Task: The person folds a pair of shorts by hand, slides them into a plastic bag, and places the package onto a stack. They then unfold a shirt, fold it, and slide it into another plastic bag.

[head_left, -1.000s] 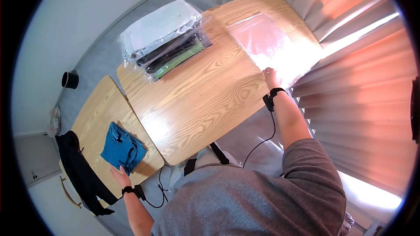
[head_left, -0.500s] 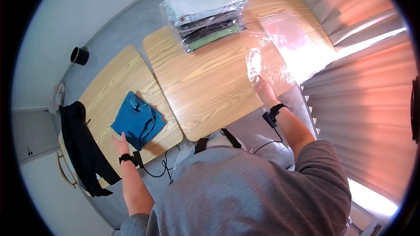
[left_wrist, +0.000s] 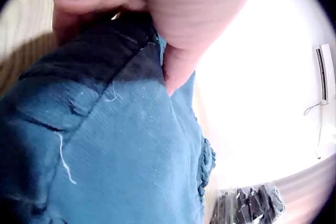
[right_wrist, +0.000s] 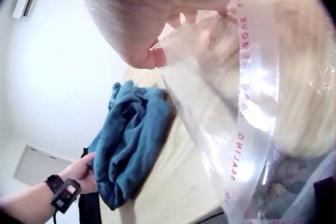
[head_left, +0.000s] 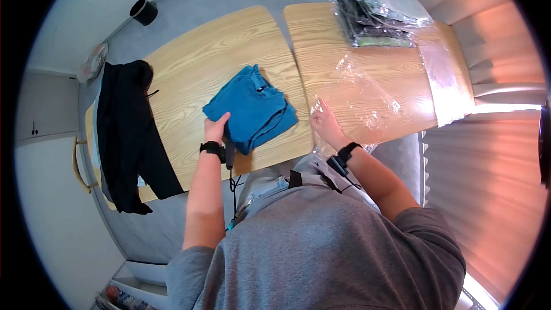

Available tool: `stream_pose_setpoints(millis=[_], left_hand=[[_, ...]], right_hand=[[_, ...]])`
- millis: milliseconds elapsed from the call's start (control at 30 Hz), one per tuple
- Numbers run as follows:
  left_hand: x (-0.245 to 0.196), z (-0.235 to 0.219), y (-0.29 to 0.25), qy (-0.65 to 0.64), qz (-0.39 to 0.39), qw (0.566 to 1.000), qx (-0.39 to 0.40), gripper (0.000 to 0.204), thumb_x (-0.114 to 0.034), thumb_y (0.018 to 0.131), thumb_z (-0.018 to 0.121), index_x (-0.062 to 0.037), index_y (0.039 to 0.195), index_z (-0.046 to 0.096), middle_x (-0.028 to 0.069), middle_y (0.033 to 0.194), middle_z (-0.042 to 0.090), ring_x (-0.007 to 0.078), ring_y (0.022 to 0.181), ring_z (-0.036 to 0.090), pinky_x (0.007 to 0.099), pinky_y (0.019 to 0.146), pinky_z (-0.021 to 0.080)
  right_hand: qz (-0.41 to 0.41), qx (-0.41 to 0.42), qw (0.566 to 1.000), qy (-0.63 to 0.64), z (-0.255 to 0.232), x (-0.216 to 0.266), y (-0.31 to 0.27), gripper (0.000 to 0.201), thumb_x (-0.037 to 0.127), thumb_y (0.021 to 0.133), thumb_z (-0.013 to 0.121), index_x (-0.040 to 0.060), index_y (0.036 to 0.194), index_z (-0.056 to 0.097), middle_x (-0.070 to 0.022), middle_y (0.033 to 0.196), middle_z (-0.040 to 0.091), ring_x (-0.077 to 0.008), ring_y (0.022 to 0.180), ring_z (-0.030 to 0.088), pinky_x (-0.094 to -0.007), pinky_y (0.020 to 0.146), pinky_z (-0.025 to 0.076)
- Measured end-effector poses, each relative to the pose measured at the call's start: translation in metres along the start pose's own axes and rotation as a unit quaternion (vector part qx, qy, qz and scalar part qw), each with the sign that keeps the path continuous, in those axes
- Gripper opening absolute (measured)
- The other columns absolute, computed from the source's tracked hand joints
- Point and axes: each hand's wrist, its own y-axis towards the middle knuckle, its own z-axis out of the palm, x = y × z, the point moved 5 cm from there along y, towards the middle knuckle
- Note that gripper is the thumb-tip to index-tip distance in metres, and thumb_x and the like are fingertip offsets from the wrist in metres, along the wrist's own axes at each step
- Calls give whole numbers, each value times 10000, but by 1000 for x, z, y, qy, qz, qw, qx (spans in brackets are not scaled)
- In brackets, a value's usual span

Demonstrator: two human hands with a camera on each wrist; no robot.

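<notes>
A folded blue garment point(head_left: 249, 109) with a gathered edge lies near the front of the left table. My left hand point(head_left: 214, 130) grips its left edge, thumb on top; the other fingers are mostly hidden under the cloth. In the left wrist view, fine ribbing and a loose white thread show on the fabric point(left_wrist: 131, 145). My right hand point(head_left: 328, 127) pinches the edge of a clear plastic bag point(head_left: 367, 92) over the right table, beside the gap. The right wrist view shows the bag's sealing strip point(right_wrist: 257, 77) with red print, and the bag hanging down from the fingers.
Black trousers point(head_left: 129, 120) drape over the left table's far-left end. Bagged folded clothes point(head_left: 384, 14) are stacked at the back right. Flat clear bags point(head_left: 442, 83) lie at the right end. A narrow gap point(head_left: 294, 51) parts the two tables. A black bin point(head_left: 143, 11) stands on the floor behind.
My right hand has drawn a clear bag off the flat pile and leftward toward the blue garment. My left hand has closed on the garment's edge. The head view has swung left.
</notes>
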Motion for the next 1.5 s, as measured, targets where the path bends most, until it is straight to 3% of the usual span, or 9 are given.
stream_pose_setpoints(millis=[167, 300, 633, 833, 933, 1067, 1233, 1367, 1500], left_hand=[[4, -36, -19, -25, -9, 997, -74, 546, -190, 755, 757, 58, 1184, 528, 152, 1149, 604, 245, 1033, 575, 348, 902, 446], [49, -119, -14, -75, -11, 993, -95, 615, -155, 742, 766, 64, 1212, 434, 168, 1173, 570, 260, 1062, 557, 365, 922, 437], [68, -167, -48, -132, -9, 984, -121, 561, -170, 777, 732, 63, 1228, 494, 155, 1192, 582, 252, 1051, 569, 350, 925, 427], [42, -160, -73, -143, -36, 981, -127, 662, -343, 832, 686, 33, 1294, 400, 132, 1178, 567, 247, 1030, 575, 313, 858, 466], [72, -174, -71, -137, -90, 976, -140, 674, -453, 803, 690, 60, 1200, 504, 103, 1045, 598, 167, 901, 569, 298, 771, 461], [88, -168, -75, -78, -114, 984, -112, 659, -534, 829, 624, 41, 1130, 516, 54, 897, 570, 112, 671, 526, 241, 575, 423], [56, -143, -85, -79, -52, 987, -130, 681, -381, 828, 687, 99, 1246, 443, 178, 1219, 549, 250, 1104, 537, 335, 943, 415], [83, -157, -85, -74, -78, 984, -141, 727, -361, 833, 685, 83, 1316, 372, 186, 1250, 528, 263, 1142, 519, 337, 963, 409], [95, -168, -104, -112, -97, 977, -150, 793, -359, 838, 680, 52, 1382, 277, 196, 1322, 461, 279, 1162, 505, 345, 993, 395]], right_hand=[[-71, 26, 997, 31, 55, 45, 73, 127, 201, 784, 642, 78, 790, 612, -251, 1415, 358, -387, 1269, 390, -470, 1030, 317], [-94, 154, 983, 30, 97, 85, 115, 108, 216, 807, 604, 114, 843, 595, -204, 1413, 388, -368, 1269, 398, -505, 1009, 309], [-411, 246, 855, -197, 139, 162, 134, 162, 155, 756, 588, 109, 900, 645, -143, 1322, 502, -288, 1266, 428, -528, 1074, 243], [-270, 333, 854, -295, 139, 173, 116, 362, 353, 903, 501, 80, 1101, 631, -154, 1289, 522, -289, 1228, 456, -505, 1064, 267], [-153, 272, 938, -151, 133, 177, 115, 563, 476, 881, 526, -2, 1176, 560, -195, 1223, 556, -334, 1152, 512, -437, 1024, 346], [-11, 231, 971, 54, 159, 200, 100, 663, 452, 811, 644, -28, 1240, 486, -243, 1204, 550, -380, 1138, 515, -402, 947, 433], [72, 162, 983, 55, 204, 219, 110, 880, 536, 677, 738, -96, 1219, 451, -278, 1191, 543, -383, 1125, 525, -408, 947, 436], [176, 203, 963, -18, 215, 228, 108, 853, 518, 643, 775, -98, 1150, 472, -287, 1165, 553, -368, 1097, 559, -403, 911, 467], [252, 284, 918, 118, 255, 197, 96, 823, 425, 690, 786, -182, 1134, 452, -309, 1108, 566, -302, 986, 624, -353, 792, 529]])
